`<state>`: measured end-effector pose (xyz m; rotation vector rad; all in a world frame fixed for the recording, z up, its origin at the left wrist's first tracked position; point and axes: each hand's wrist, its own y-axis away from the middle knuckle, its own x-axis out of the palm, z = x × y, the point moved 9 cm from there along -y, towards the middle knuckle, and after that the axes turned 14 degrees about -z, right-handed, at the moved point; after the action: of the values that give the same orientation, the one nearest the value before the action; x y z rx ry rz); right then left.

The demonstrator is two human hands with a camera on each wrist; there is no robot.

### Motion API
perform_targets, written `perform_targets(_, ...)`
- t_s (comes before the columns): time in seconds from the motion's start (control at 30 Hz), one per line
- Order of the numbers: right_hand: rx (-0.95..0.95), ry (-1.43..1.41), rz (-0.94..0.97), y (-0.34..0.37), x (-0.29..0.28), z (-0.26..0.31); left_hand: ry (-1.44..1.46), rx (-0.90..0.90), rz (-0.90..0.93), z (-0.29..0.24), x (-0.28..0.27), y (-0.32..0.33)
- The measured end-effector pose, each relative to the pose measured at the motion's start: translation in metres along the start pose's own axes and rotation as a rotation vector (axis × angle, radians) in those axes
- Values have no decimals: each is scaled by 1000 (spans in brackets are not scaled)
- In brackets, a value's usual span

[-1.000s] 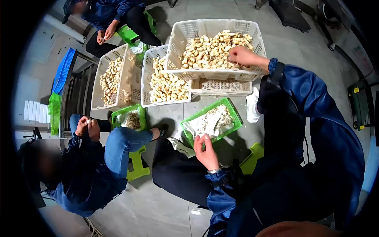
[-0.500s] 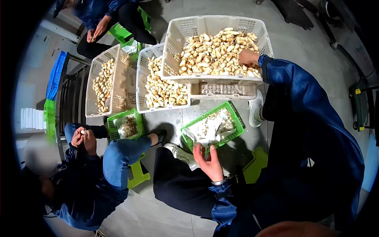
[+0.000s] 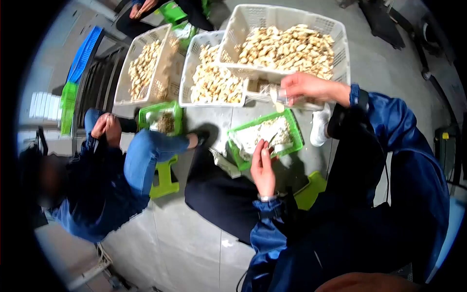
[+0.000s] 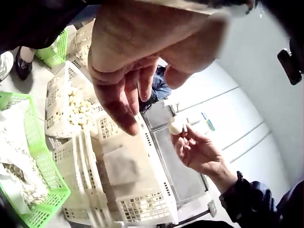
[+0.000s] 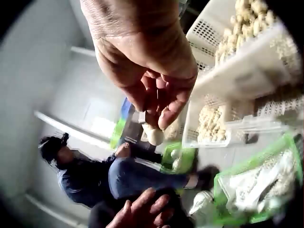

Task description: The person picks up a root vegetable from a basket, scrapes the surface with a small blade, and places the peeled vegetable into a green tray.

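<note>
My right hand (image 3: pixel 311 89) pinches a pale, mushroom-like piece (image 3: pixel 279 106) in front of the large white crate (image 3: pixel 233 71). The right wrist view shows the piece (image 5: pixel 154 136) hanging below the fingertips, with a small greyish thing beside it that I cannot identify. My left hand (image 3: pixel 263 171) is over the near edge of the green basket (image 3: pixel 296 127), its fingers loosely bent, with nothing visible between them. In the left wrist view, the right hand (image 4: pixel 202 154) and its piece (image 4: pixel 176 125) are apart from my left hand (image 4: pixel 137 52).
Two more white crates (image 3: pixel 184 87) (image 3: pixel 118 92) of similar pieces stand to the left. A person in jeans (image 3: pixel 141 160) sits at left beside a smaller green basket (image 3: pixel 179 121); another person's hands (image 3: pixel 141 9) show at the top. A green stool (image 3: pixel 314 191) is near my legs.
My right hand has come out of the large crate toward me and now holds a pale piece. My left hand remains near the green basket. The head view has shifted.
</note>
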<state>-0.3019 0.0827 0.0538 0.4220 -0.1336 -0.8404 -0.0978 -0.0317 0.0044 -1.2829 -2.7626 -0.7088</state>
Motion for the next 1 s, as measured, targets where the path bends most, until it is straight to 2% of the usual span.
perform_targets(0.07,-48,26,228,21,59,-18,107,-30,23,-6,4,5)
perform_targets(0.13,-56,-43,310,42,101,-34,249,-74,59,-14,9,11)
perform_targets(0.17,-62,-50,330,48,114,-40,218,-110,68,-6,4,12)
perform_targets(0.2,-166,14,311,50,118,-35,228,-96,47,-1,-1,10)
perform_targets(0.23,-165,14,316,53,121,-35,239,-82,31,3,-5,8)
perform_targets(0.3,-143,-3,130,53,107,-33,206,-77,-24,7,-15,4)
perform_targets(0.33,-267,48,60,54,102,-26,214,-41,0,2,-14,6)
perform_targets(0.37,-266,51,56,55,103,-27,237,-71,-19,3,-15,5)
perform_targets(0.47,-523,262,16,64,111,-6,338,-97,-10,3,-12,6)
perform_targets(0.57,-543,177,-19,63,111,-4,275,-66,3,10,-17,2)
perform_targets(0.67,-469,12,-34,56,100,-3,240,-36,-97,5,-24,0)
perform_targets(0.7,-550,44,-38,56,98,0,239,-40,-95,5,-22,0)
perform_targets(0.77,-366,-40,-26,51,100,-14,299,-34,-38,3,-16,2)
perform_targets(0.8,-362,-43,-31,52,101,-14,246,-46,-40,0,-14,4)
perform_targets(1.0,-525,75,-42,60,105,1,190,-31,-55,-2,-17,4)
